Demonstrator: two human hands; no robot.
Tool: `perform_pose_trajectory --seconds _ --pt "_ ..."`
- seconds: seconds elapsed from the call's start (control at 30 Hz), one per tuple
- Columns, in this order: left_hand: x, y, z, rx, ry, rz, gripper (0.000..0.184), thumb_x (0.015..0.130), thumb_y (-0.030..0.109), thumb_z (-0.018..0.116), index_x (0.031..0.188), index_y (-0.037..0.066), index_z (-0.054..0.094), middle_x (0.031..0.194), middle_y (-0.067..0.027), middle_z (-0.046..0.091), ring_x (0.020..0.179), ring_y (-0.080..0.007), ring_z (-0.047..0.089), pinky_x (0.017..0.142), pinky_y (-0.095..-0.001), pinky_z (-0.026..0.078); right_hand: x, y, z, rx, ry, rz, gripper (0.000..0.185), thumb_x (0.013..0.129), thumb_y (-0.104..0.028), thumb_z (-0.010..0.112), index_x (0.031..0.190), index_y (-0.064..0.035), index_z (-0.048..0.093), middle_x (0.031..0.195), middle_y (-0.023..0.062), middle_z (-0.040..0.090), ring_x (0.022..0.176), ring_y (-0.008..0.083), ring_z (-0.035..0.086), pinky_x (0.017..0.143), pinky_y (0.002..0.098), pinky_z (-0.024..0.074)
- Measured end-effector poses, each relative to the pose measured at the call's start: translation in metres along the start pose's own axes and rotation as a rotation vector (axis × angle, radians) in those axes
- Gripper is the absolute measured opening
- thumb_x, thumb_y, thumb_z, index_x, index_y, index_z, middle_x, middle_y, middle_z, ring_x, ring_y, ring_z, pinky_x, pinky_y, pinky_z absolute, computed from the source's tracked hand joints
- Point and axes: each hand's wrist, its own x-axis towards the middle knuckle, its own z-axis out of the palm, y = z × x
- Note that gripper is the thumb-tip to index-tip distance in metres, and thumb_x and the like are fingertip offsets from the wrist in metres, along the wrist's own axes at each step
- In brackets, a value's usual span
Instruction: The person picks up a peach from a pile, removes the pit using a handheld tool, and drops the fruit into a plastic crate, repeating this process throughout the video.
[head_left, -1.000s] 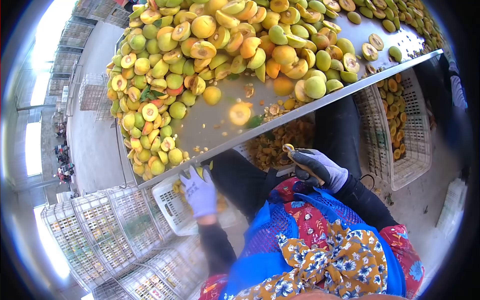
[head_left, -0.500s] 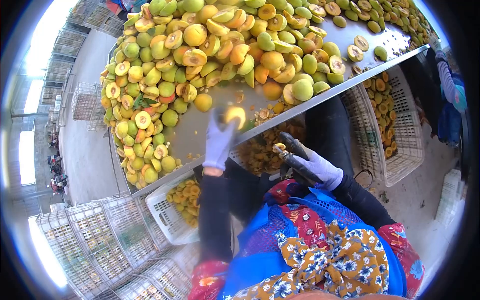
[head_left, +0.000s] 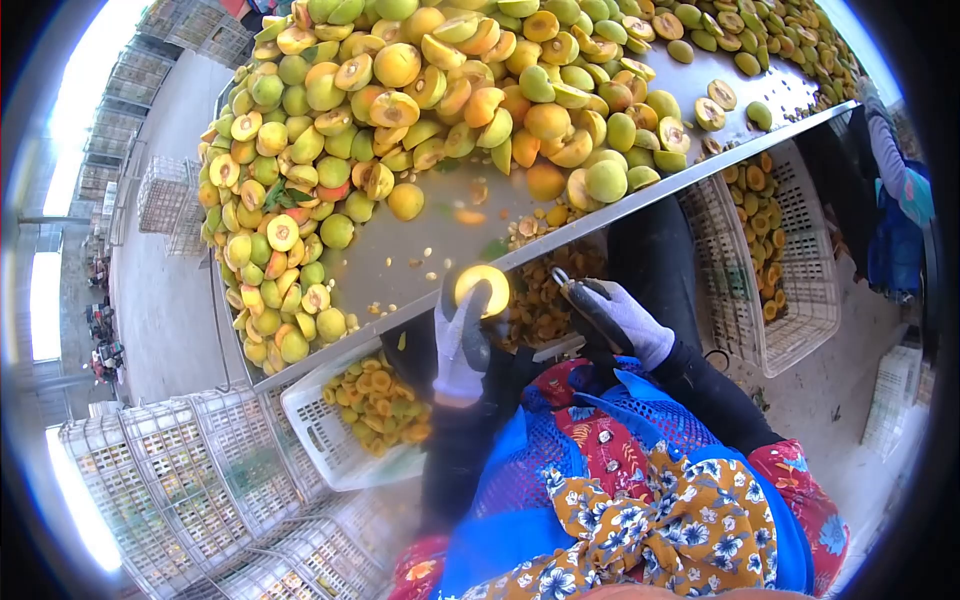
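My left hand (head_left: 461, 345), in a pale glove with dark fingers, grips a yellow fruit half (head_left: 483, 290) just below the metal table's edge. To its right, my right hand (head_left: 622, 320), gloved alike, is closed around a small tool (head_left: 562, 277) with a looped metal tip. The tip points up and left, apart from the fruit half. Many green and yellow fruits (head_left: 390, 110), whole and halved, are heaped on the metal table (head_left: 400, 245). Small pits and scraps lie on its near part.
A white crate of fruit halves (head_left: 325, 425) stands at the lower left, a larger crate (head_left: 815, 290) at the right. Fruit scraps (head_left: 540, 305) lie below the table edge. Stacked crates (head_left: 190, 470) fill the lower left. Another person (head_left: 898, 210) is at the far right.
My left hand has gone from the lower-left crate to the table, then drawn back toward my right hand with a fruit half. The small piece at the tool's tip is gone.
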Motion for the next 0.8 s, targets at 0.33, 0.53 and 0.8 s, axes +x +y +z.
perform_pose_trajectory --seconds 0.33,0.53,0.8 --pt "-0.009 -0.055 -0.013 0.665 -0.116 0.576 0.06 0.08 0.009 0.071 0.132 -0.002 0.043 0.11 -0.0184 0.06 0.094 -0.0304 0.063 0.083 -0.0379 0.052 -0.028 -0.027 0.061 -1.3 0.126 -0.548 0.027 0.092 -0.025 0.062 0.101 -0.003 0.05 0.077 0.0183 0.065 0.066 0.037 0.065 0.055 0.0456 0.0512" --pt "-0.025 -0.04 0.009 0.39 0.096 0.3 0.025 0.102 0.021 0.046 0.105 0.001 0.06 0.088 -0.0143 0.066 0.079 -0.0241 0.065 0.076 -0.0336 0.052 -0.028 -0.015 0.066 -1.336 0.029 -0.412 0.027 0.093 -0.025 0.06 0.099 -0.0013 0.049 0.075 0.0195 0.064 0.063 0.0359 0.066 0.053 0.0467 0.0501" --pt "-0.029 -0.043 0.025 0.649 0.229 0.427 0.034 0.105 0.024 0.037 0.099 0.002 0.062 0.088 -0.0141 0.067 0.078 -0.0243 0.065 0.073 -0.0351 0.051 -0.022 -0.011 0.054 -0.652 -0.089 -0.208 0.033 0.097 -0.028 0.053 0.098 0.0044 0.05 0.076 0.0265 0.062 0.076 0.0438 0.064 0.067 0.0491 0.0498"
